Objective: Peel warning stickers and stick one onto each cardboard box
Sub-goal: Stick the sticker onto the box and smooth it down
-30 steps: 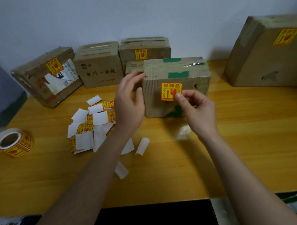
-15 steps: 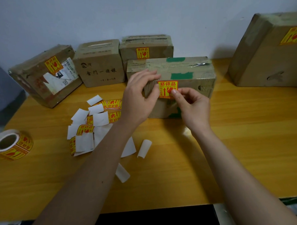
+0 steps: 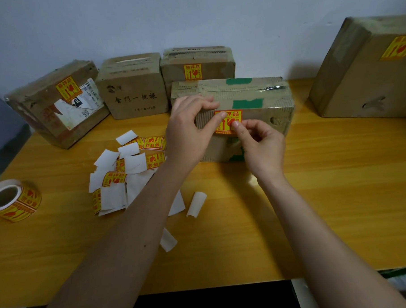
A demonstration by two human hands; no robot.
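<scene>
A cardboard box (image 3: 265, 118) with green tape patches stands at the table's middle. On its front face lies a yellow-and-red warning sticker (image 3: 228, 116). My left hand (image 3: 187, 133) grips the box's top front edge, fingers curled over the top, and its thumb presses the sticker's upper left corner. My right hand (image 3: 261, 144) pinches the sticker's right side with thumb and forefinger, hiding its lower right corner. Loose stickers and white backing papers (image 3: 119, 178) lie in a pile to the left. A sticker roll (image 3: 14, 200) rests at the far left.
Along the wall stand a tilted stickered box (image 3: 55, 104), a box with printed characters and no sticker showing (image 3: 131, 87), a stickered box (image 3: 197, 65) and a large stickered box (image 3: 366, 70) at the right. Curled backing papers (image 3: 196, 204) lie near my left forearm. Wooden table (image 3: 339, 206).
My left hand moved from the box's left side onto its top front edge, thumb now on the sticker. My right hand rose a little along the sticker. The view shifted slightly.
</scene>
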